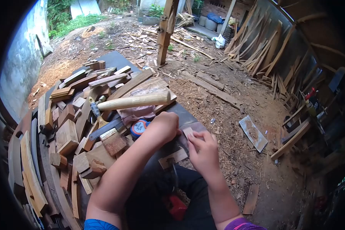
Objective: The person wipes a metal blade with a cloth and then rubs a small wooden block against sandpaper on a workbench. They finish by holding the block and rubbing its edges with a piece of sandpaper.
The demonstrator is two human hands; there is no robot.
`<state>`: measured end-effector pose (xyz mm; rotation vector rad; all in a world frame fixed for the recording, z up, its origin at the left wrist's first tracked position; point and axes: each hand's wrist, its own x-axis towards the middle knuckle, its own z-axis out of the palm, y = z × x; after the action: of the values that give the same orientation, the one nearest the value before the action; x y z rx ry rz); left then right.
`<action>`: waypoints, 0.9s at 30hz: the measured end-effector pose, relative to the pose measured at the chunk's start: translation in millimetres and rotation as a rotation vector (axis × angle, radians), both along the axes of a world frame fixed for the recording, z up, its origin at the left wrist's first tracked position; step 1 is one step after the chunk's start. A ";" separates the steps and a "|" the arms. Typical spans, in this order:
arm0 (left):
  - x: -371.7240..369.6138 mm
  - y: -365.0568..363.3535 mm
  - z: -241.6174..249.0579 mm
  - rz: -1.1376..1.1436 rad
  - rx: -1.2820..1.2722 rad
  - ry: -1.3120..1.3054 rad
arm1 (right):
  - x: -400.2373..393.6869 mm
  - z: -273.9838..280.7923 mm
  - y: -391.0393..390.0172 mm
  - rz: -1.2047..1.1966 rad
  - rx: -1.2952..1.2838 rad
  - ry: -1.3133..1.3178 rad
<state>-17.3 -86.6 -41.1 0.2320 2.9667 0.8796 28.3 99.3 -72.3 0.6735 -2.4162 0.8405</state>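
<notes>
My right hand (205,148) is closed in a pinch on a small pale wood piece (188,132) at the edge of the dark worktable. To its left, my left hand (165,125) is curled with the knuckles up; its fingertips are hidden, and whatever they hold cannot be made out. Beside my left wrist lies a blue and orange tape measure (139,127). A hammer (136,101) with a thick wooden handle rests just beyond it, next to a paintbrush (96,110). Below my hands a wood block (173,158) sits at the table edge by a curved metal rod.
Wood offcuts (67,136) are heaped over the left of the table. A wooden post (166,36) rises past the far edge. Planks (257,50) lean on the right wall, and a flat board (253,133) lies on the shaving-covered ground. Something red (175,207) is between my legs.
</notes>
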 end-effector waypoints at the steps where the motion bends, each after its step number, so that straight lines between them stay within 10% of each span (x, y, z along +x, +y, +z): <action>1: -0.5 -1.0 1.0 0.019 0.003 -0.004 | 14.5 3.9 6.1 -0.012 -0.027 -0.049; 27: -0.2 -1.6 -0.1 -0.005 0.056 0.045 | -40.5 -5.6 -16.9 -0.108 0.025 0.014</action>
<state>-17.4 -88.2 -41.2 0.2646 2.9838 0.9702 -12.2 82.4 -77.9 0.5506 -2.4304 0.7609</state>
